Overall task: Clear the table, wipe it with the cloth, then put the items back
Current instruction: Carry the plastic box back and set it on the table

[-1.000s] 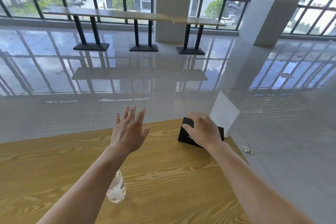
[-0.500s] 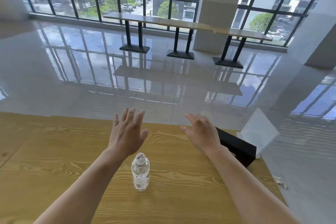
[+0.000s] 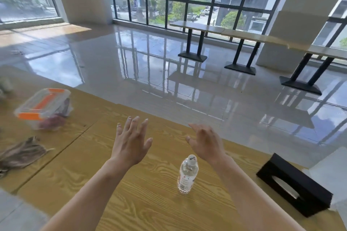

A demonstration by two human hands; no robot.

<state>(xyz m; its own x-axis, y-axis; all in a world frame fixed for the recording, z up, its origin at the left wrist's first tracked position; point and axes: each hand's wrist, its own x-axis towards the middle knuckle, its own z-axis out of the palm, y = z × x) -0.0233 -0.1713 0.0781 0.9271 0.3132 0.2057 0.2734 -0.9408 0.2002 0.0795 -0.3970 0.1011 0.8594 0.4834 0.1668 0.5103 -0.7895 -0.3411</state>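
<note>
Both hands are up over the wooden table (image 3: 150, 202), and neither one holds anything. The left hand (image 3: 131, 142) hangs with its fingers spread wide apart, back of the hand to the camera. The right hand (image 3: 206, 144) hovers just beside it, fingers loosely apart and slightly curled — nothing between them. Near the right wrist a clear water bottle (image 3: 187, 174) stands upright on the table with a white cap on top. Out at the right edge lies a black tissue box (image 3: 293, 184), its slot facing up. Over on the far left sits a clear container (image 3: 43, 108) with an orange-trimmed lid, blurred, something dark inside. Nearer on the left a crumpled cloth (image 3: 22, 153) lies flat on the wood — well apart from both hands.
</note>
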